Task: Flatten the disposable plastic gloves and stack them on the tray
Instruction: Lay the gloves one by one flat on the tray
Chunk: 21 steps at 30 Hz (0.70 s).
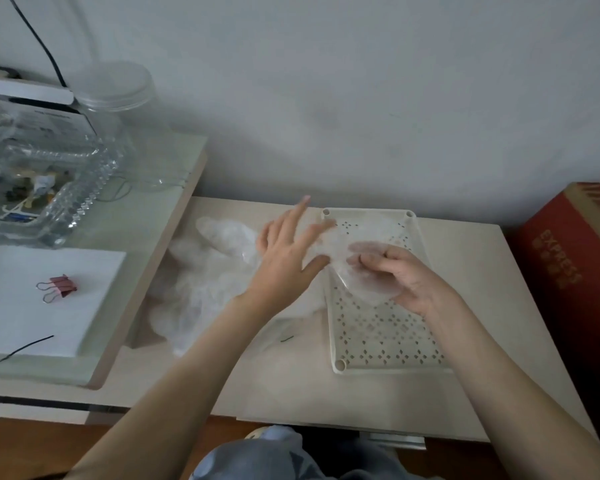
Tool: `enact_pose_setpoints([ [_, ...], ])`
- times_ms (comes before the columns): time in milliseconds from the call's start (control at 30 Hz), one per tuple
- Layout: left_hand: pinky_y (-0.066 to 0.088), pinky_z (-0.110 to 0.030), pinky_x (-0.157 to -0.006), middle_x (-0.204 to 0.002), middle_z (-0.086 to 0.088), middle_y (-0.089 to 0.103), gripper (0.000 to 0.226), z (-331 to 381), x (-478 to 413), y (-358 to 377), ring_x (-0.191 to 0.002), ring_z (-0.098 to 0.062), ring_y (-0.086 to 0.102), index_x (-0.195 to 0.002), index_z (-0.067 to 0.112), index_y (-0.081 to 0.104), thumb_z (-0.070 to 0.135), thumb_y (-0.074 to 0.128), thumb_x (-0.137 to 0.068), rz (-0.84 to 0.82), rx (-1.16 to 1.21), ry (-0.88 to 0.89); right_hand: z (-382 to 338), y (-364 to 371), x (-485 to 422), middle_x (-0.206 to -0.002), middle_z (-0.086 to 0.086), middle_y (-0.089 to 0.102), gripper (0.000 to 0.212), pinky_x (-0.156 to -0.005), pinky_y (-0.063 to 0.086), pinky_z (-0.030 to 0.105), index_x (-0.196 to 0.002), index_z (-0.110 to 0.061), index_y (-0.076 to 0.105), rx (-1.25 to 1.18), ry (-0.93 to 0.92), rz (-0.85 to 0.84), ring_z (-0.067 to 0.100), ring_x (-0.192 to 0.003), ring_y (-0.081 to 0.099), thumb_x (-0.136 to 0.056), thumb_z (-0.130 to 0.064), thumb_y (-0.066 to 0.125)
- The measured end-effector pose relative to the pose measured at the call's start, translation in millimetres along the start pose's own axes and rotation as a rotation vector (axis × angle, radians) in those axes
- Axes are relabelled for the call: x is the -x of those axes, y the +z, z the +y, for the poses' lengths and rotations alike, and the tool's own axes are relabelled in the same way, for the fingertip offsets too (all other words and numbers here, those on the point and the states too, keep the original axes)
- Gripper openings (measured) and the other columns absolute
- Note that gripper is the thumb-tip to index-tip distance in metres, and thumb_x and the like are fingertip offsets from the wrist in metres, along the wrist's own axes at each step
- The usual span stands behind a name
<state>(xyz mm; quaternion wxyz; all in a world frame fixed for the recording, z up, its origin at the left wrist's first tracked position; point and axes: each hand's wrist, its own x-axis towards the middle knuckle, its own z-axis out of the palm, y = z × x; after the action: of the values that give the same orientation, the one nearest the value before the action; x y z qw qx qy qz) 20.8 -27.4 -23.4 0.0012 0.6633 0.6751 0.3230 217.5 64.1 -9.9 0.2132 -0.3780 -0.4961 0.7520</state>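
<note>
A white perforated tray point(388, 344) lies on the low beige table. One clear plastic glove point(364, 237) is spread over the tray's far half. My right hand point(406, 275) pinches the near part of this glove with curled fingers. My left hand point(288, 251) has straight, spread fingers, and its fingertips touch the glove's left side at the tray's far left corner. A crumpled heap of several clear gloves point(205, 282) lies on the table to the left of the tray, partly behind my left forearm.
A higher side table point(146, 258) on the left carries a glass dish point(39, 188), a clear jar point(118, 109), a white pad with a binder clip point(58, 287) and a black wire. A red cardboard box point(575, 258) stands at the right. The wall is close behind.
</note>
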Motion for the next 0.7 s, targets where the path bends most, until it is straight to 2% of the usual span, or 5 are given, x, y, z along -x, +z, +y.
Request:
enact_pose_setpoints([
  [133,-0.001,-0.043,-0.116,-0.161,-0.006,0.001,0.095,-16.3,13.9,5.9,-0.147,-0.017,0.000,-0.153,0.017,0.002,0.074,0.035,-0.084,-0.127,0.039,-0.389,5.1,-2.4,1.0,-0.083,0.001,0.073,0.016,-0.079,0.051,0.022,-0.099,-0.005,0.067,-0.035,-0.032,0.034,0.012,-0.077,0.069,-0.083,-0.005,0.062],
  [367,-0.013,-0.052,-0.115,-0.160,-0.007,-0.016,0.078,-52.7,49.7,1.1,-0.147,-0.021,-0.016,-0.150,0.021,-0.019,0.058,0.024,-0.097,-0.669,-0.232,-0.612,9.4,12.4,-3.8,-0.076,0.006,0.066,0.015,-0.078,0.057,0.029,-0.100,-0.005,0.061,-0.234,0.011,-0.067,0.018,-0.084,0.067,-0.094,0.001,0.049],
  [433,-0.012,-0.054,-0.114,-0.159,-0.009,-0.019,0.077,-56.1,51.3,-2.3,-0.146,-0.024,-0.019,-0.152,0.018,-0.010,0.057,0.027,-0.097,-0.737,-0.343,-0.602,9.2,19.6,-5.7,-0.069,0.002,0.063,0.016,-0.079,0.058,0.031,-0.101,-0.006,0.060,-0.246,0.007,-0.098,0.019,-0.084,0.066,-0.093,-0.001,0.048],
  [533,0.000,-0.048,-0.116,-0.160,-0.012,0.004,0.054,-45.7,44.2,-10.2,-0.147,-0.029,0.000,-0.145,0.015,0.034,0.046,0.028,-0.101,-0.479,-0.285,-0.572,9.0,30.1,-8.0,-0.075,0.003,0.063,0.015,-0.085,0.055,0.035,-0.099,-0.009,0.062,-0.306,-0.023,-0.124,0.021,-0.087,0.063,-0.088,-0.005,0.052],
  [700,0.042,-0.035,-0.098,-0.101,-0.003,0.067,0.076,-13.7,28.4,-35.4,-0.099,-0.021,0.057,-0.085,0.013,0.071,0.057,0.011,-0.099,-0.042,0.724,-0.920,8.3,47.2,-9.5,-0.080,0.006,0.066,0.012,-0.073,0.058,0.032,-0.087,-0.009,0.065,-0.429,-0.079,-0.101,0.021,-0.087,0.069,-0.086,-0.002,0.054],
])
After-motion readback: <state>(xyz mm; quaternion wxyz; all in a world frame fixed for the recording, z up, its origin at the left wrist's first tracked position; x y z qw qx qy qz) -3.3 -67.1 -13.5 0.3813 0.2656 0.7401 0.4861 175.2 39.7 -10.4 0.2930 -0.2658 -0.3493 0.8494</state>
